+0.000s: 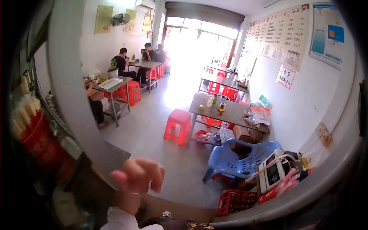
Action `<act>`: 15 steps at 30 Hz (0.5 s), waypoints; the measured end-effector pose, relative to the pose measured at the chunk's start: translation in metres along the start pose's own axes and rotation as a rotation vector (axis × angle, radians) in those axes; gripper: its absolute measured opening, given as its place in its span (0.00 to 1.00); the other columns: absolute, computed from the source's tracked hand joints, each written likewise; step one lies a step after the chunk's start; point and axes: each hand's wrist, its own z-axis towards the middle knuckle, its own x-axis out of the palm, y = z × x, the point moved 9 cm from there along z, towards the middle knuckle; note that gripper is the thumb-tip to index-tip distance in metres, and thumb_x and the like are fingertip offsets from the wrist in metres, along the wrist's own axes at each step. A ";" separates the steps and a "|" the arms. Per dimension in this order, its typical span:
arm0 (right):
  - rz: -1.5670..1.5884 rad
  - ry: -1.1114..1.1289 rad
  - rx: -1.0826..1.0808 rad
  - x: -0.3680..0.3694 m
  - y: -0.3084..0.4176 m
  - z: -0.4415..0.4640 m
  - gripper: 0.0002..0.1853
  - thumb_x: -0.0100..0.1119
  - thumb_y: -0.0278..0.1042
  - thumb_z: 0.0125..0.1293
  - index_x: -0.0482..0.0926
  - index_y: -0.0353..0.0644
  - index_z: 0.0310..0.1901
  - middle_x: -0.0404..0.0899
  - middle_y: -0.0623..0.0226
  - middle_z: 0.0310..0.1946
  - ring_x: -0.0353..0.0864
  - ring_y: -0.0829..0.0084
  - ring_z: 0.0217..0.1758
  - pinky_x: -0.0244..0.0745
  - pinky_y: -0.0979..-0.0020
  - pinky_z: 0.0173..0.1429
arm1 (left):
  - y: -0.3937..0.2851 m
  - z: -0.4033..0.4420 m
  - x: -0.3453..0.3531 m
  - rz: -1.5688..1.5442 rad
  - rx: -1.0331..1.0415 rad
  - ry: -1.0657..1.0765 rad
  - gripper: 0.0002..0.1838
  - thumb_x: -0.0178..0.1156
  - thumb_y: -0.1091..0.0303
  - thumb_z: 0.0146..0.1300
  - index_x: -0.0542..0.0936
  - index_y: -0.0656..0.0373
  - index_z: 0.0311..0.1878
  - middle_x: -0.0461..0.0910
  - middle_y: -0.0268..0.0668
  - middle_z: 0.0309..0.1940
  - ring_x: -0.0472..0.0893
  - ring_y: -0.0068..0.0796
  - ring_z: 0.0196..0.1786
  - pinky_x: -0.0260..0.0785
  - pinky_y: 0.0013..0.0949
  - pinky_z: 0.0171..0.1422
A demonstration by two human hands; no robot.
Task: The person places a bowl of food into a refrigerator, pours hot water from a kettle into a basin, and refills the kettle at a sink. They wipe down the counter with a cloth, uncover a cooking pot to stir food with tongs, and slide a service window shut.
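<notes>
My left hand is raised at the lower middle of the head view, slightly blurred. Its thumb sticks out to the left, and the other fingers bend loosely downward on the right. Nothing shows between them. A thin band circles the wrist, below which a white sleeve begins. The hand touches nothing that I can see; behind it lies the grey tiled floor. My right hand is outside the view.
At left, a red container holds chopsticks beside a wall edge. A red stool, a table, a blue chair and a red crate stand ahead and right. Several people sit at tables on the left.
</notes>
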 end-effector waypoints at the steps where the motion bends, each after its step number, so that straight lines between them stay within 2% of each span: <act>1: -0.011 -0.004 -0.001 -0.006 0.010 0.005 0.08 0.56 0.35 0.55 0.72 0.46 0.36 0.73 0.66 0.30 0.70 0.74 0.28 0.68 0.75 0.30 | -0.004 0.019 0.003 -0.088 0.068 0.065 0.37 0.30 0.38 0.63 0.64 0.60 0.11 0.73 0.44 0.18 0.67 0.28 0.14 0.58 0.28 0.20; 4: -0.005 -0.053 0.022 -0.030 0.027 0.019 0.09 0.56 0.35 0.55 0.72 0.46 0.37 0.73 0.65 0.31 0.70 0.73 0.30 0.68 0.74 0.31 | -0.007 0.070 0.019 -0.247 0.201 0.341 0.37 0.31 0.37 0.63 0.65 0.61 0.13 0.74 0.47 0.22 0.71 0.35 0.17 0.61 0.30 0.19; 5: 0.004 -0.060 0.029 -0.036 0.036 0.026 0.09 0.56 0.36 0.55 0.71 0.46 0.38 0.72 0.65 0.32 0.70 0.73 0.30 0.68 0.74 0.32 | 0.001 0.084 0.026 -0.193 0.122 0.490 0.35 0.30 0.45 0.67 0.67 0.59 0.11 0.77 0.45 0.24 0.69 0.35 0.15 0.63 0.32 0.19; 7: 0.008 -0.069 0.064 -0.053 0.048 0.039 0.10 0.56 0.36 0.56 0.71 0.46 0.39 0.72 0.64 0.33 0.70 0.72 0.31 0.68 0.74 0.33 | 0.021 0.108 0.032 -0.234 0.004 0.797 0.20 0.50 0.50 0.61 0.77 0.56 0.25 0.77 0.37 0.33 0.75 0.28 0.26 0.63 0.24 0.24; 8: 0.005 -0.074 0.078 -0.061 0.052 0.047 0.10 0.56 0.36 0.56 0.71 0.47 0.39 0.72 0.63 0.34 0.70 0.71 0.32 0.68 0.73 0.33 | 0.029 0.113 0.025 -0.231 -0.009 0.775 0.20 0.50 0.50 0.61 0.77 0.56 0.25 0.77 0.37 0.33 0.75 0.28 0.26 0.63 0.24 0.24; 10: 0.000 -0.075 0.102 -0.079 0.062 0.070 0.11 0.57 0.36 0.56 0.71 0.47 0.40 0.71 0.63 0.35 0.70 0.70 0.33 0.68 0.73 0.34 | 0.048 0.127 0.000 -0.153 0.021 0.601 0.24 0.46 0.48 0.63 0.74 0.53 0.18 0.76 0.34 0.30 0.70 0.21 0.19 0.52 0.20 0.17; 13: -0.024 -0.040 0.110 -0.101 0.087 0.125 0.12 0.57 0.36 0.56 0.70 0.47 0.42 0.71 0.62 0.37 0.70 0.69 0.35 0.68 0.72 0.36 | 0.079 0.134 -0.030 -0.028 -0.025 0.569 0.25 0.46 0.47 0.63 0.74 0.53 0.16 0.77 0.34 0.28 0.70 0.21 0.18 0.52 0.20 0.17; 14: -0.040 -0.019 0.110 -0.109 0.097 0.148 0.13 0.57 0.36 0.56 0.70 0.47 0.42 0.71 0.61 0.37 0.70 0.69 0.35 0.68 0.72 0.36 | 0.090 0.129 -0.040 -0.011 -0.050 0.693 0.20 0.52 0.47 0.59 0.77 0.57 0.32 0.74 0.41 0.36 0.74 0.28 0.28 0.59 0.22 0.22; 15: -0.065 0.007 0.107 -0.118 0.110 0.171 0.13 0.57 0.36 0.56 0.70 0.47 0.43 0.71 0.61 0.38 0.70 0.68 0.36 0.68 0.72 0.37 | 0.099 0.131 -0.055 0.128 -0.070 0.565 0.33 0.33 0.47 0.67 0.72 0.62 0.16 0.77 0.46 0.30 0.72 0.36 0.19 0.65 0.32 0.21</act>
